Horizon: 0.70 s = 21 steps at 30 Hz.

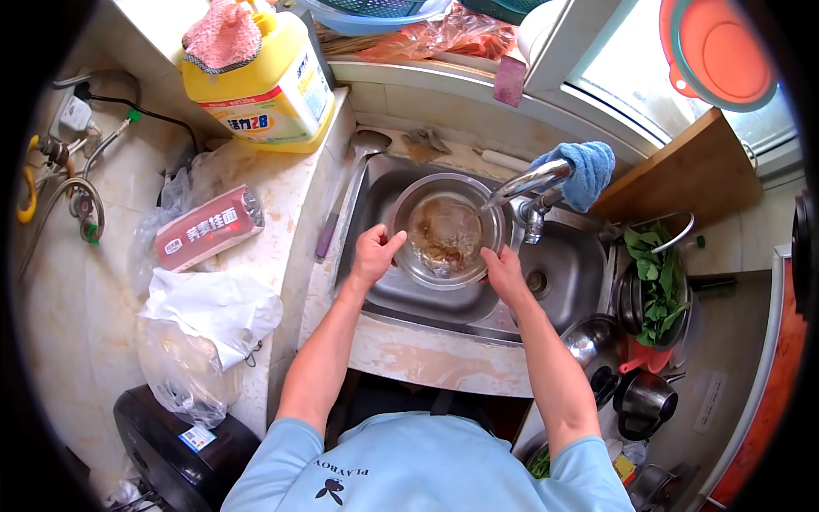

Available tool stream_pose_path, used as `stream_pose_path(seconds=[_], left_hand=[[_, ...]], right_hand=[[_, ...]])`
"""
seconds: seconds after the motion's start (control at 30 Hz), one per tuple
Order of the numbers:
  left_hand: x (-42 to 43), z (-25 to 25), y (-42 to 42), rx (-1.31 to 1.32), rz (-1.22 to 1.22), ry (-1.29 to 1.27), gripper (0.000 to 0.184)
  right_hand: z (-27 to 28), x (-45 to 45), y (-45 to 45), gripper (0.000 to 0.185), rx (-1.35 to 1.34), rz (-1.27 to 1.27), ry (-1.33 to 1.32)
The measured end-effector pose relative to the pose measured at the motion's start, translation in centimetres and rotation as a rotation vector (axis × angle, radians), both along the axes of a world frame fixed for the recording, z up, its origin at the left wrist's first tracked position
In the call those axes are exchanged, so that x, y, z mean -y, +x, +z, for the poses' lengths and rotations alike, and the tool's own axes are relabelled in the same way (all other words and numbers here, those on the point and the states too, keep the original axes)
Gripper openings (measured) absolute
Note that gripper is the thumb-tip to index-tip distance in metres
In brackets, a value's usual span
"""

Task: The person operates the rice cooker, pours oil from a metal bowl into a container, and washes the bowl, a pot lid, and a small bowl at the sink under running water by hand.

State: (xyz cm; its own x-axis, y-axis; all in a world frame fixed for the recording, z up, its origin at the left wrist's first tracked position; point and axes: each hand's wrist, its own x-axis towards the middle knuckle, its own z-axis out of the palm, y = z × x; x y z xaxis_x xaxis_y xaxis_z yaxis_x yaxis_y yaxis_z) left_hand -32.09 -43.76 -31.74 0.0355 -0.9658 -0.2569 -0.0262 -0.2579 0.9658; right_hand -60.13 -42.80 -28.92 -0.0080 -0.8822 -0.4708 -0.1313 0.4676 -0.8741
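Note:
Both my hands grip a clear round bowl (408,205) over the left basin of the steel sink (375,294). Inside it is water with brown bits (445,235) that I cannot identify. My left hand (375,254) holds the left rim, thumb on top. On the lower right rim is my right hand (503,269), also closed on the bowl. The chrome faucet (537,181) reaches over the bowl's right edge, with a blue cloth (589,171) draped on it. Whether water runs from the spout I cannot tell.
A spatula with a purple handle (327,235) lies left of the sink. Beyond are a yellow detergent jug (256,94) and a red noodle packet (209,229). At right stand a wooden board (682,175), leafy greens (657,282) and a dark steel pot (644,403).

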Motion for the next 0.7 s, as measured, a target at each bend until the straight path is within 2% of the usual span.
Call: stream_pose_path(seconds=[0.13,0.23,0.33,0.47,0.57,0.7], left_hand=[[-1.0,1.3,-0.9,-0.013,0.185,0.056,0.022],[-3.8,-1.1,-0.6,0.096,0.259,0.042,0.025],[-5.0,-1.5,0.1,0.135,0.248,0.105,0.026],[-3.4,-4.8,2.1,0.412,0.168,0.029,0.028],[-2.5,-4.9,2.1,0.350,0.124,0.071,0.029],[-0.8,-3.7,1.1,0.297,0.134,0.019,0.028]], right_hand=[[-1.4,-1.1,0.1,0.021,-0.051,-0.118,-0.030],[-2.6,-2.4,-0.1,0.020,0.039,-0.154,0.016],[-4.1,-3.8,1.5,0.020,0.028,-0.242,0.127],[-3.7,-4.9,1.8,0.023,0.019,-0.266,0.150],[-4.5,-5.5,2.4,0.023,-0.024,-0.358,0.094],[-4.3,-4.6,2.5,0.021,0.039,-0.285,0.090]])
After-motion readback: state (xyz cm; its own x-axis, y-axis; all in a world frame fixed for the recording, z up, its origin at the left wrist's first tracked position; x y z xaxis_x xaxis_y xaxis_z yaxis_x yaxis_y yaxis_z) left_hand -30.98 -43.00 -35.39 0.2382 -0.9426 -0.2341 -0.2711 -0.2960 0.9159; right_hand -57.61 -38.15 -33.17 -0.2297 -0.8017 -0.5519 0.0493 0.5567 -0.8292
